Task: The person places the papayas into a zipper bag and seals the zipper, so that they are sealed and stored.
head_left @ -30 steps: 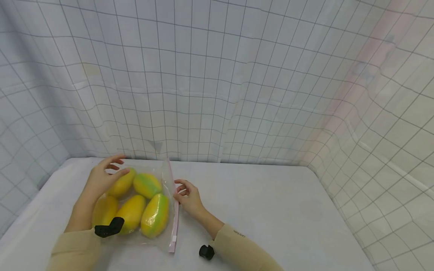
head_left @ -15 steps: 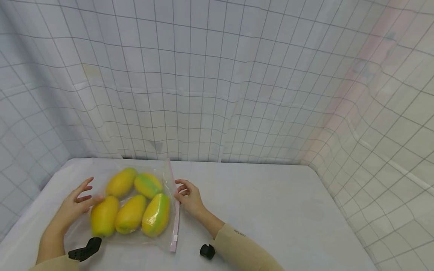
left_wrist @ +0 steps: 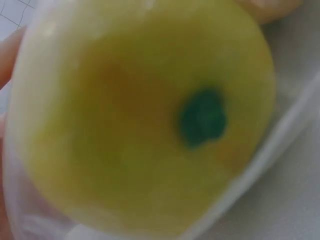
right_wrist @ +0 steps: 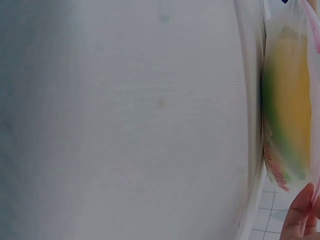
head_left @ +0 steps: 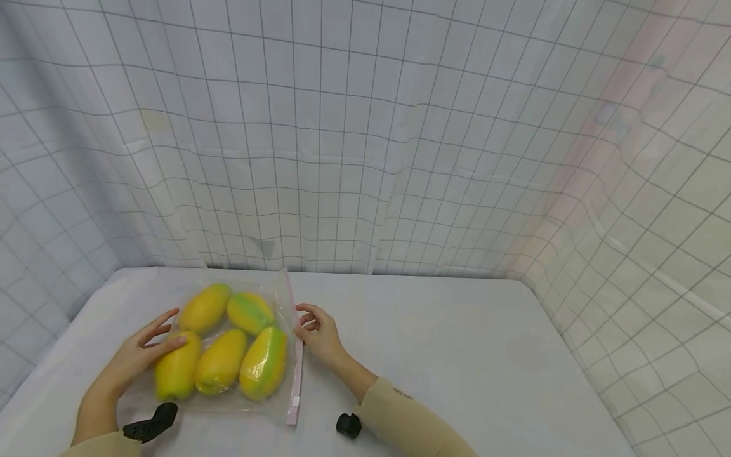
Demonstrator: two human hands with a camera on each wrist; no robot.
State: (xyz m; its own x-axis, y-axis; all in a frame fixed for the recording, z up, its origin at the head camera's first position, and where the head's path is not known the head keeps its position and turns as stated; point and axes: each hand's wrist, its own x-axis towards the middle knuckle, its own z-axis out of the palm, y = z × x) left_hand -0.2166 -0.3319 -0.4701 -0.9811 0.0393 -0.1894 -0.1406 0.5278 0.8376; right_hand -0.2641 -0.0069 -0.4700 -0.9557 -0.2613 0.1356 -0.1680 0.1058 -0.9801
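Note:
A clear zip bag (head_left: 288, 374) lies on the table at the left, holding several yellow-green mangoes. My left hand (head_left: 134, 360) grips the leftmost mango (head_left: 178, 374) through the plastic, its thumb on the upper side and the fingers round the far end. Up close in the left wrist view, that mango (left_wrist: 140, 170) shows a dark green stem spot, with fingers (left_wrist: 7, 57) at its sides. At the bag's pink zip edge (head_left: 296, 381), my right hand (head_left: 322, 336) pinches the strip between thumb and fingers; the right wrist view shows the same pinch beside a bagged mango (right_wrist: 290, 100).
The white table (head_left: 445, 355) extends to the right. Gridded cloth (head_left: 354, 158) hangs round its back and sides. Black camera mounts sit at both wrists, one near the left sleeve (head_left: 103, 446), one by the right sleeve (head_left: 411, 416).
My left hand has gone from above the upper left mango down and left, then slightly right onto the leftmost mango. My right hand keeps its pinch on the zip edge.

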